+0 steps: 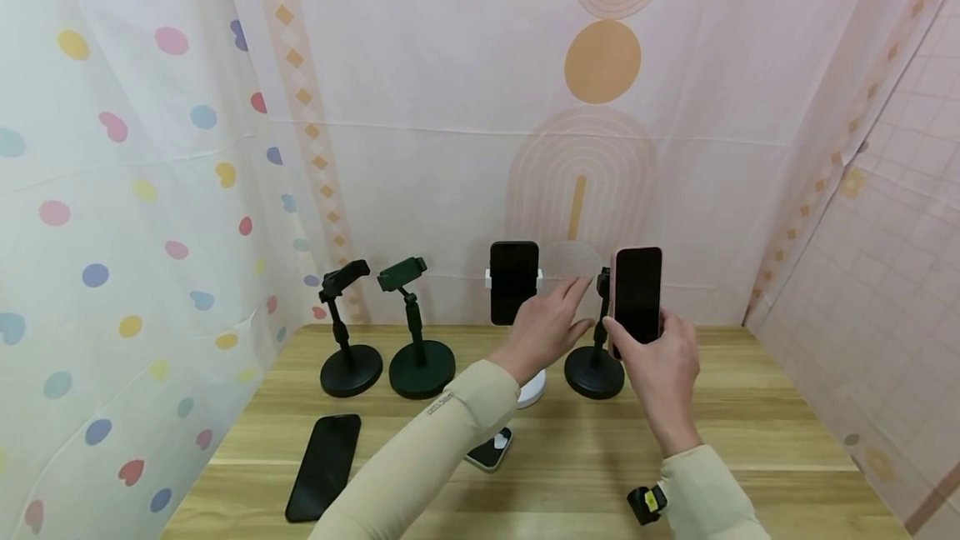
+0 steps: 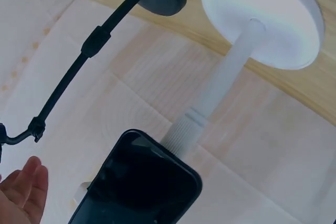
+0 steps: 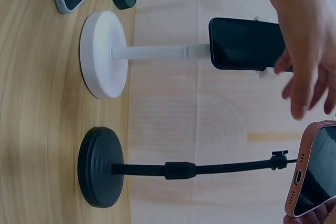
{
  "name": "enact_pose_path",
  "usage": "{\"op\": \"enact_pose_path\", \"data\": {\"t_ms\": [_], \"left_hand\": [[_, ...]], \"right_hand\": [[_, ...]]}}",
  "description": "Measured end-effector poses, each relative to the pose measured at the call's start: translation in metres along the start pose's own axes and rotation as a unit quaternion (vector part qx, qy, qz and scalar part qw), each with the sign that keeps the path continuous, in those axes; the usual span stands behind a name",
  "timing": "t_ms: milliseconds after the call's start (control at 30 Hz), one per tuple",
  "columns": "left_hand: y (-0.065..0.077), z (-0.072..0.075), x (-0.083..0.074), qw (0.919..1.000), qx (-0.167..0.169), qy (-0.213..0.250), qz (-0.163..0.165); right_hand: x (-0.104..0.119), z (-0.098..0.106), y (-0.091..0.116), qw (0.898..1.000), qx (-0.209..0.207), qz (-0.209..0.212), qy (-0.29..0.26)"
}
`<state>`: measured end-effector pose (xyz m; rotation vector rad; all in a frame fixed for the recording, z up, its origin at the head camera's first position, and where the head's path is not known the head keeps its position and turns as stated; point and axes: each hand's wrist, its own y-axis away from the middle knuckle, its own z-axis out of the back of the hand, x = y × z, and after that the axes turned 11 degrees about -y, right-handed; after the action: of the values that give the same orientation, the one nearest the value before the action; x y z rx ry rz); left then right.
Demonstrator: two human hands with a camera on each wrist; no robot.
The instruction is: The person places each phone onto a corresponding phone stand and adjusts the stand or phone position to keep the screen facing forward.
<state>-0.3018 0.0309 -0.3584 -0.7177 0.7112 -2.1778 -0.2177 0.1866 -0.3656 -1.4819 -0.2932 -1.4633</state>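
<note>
While the right hand [image 1: 663, 365] holds the pink-cased phone [image 1: 636, 307] upright, its thumb and fingers clamped on the lower part, the left hand [image 1: 543, 327] reaches toward the black stand [image 1: 594, 377] at the far right, with its fingers extended, the thumb apart and nothing gripped. The phone is just beside the upper part of this stand, on its right, and the step in hand seems to be the mounting of it, because the white stand [image 1: 532, 391] to the left bears another phone [image 1: 513, 277]. As I judge, the next move calls for the left hand to steady the clamp [image 1: 603, 282] and for the right to bring the phone squarely into it. Whether phone and clamp touch, I cannot tell from the head view. The left wrist view shows the bent neck [image 2: 20, 138] of the black stand, apart from the left fingertips, and the long white stem [image 2: 226, 77], which the left hand and arm mostly cover in the head view. Only the right wrist view shows the charging port [image 3: 298, 177] in the bottom edge of the pink case.
</note>
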Motion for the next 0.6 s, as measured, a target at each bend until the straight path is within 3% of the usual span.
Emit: {"op": "enact_pose_path", "data": {"t_ms": [200, 400, 600], "left_hand": [[-0.014, -0.003, 0.003, 0.9984, -0.055, 0.014, -0.011], [-0.021, -0.007, 0.006, 0.9961, -0.072, 0.019, -0.048], [-0.026, -0.009, 0.007, 0.9948, -0.085, 0.017, -0.054]], "right_hand": [[0.002, -0.005, 0.000, 1.000, 0.003, -0.006, -0.015], [0.005, -0.011, 0.000, 1.000, 0.011, -0.003, -0.018], [0.003, -0.015, -0.003, 1.000, 0.016, -0.001, -0.022]]}}
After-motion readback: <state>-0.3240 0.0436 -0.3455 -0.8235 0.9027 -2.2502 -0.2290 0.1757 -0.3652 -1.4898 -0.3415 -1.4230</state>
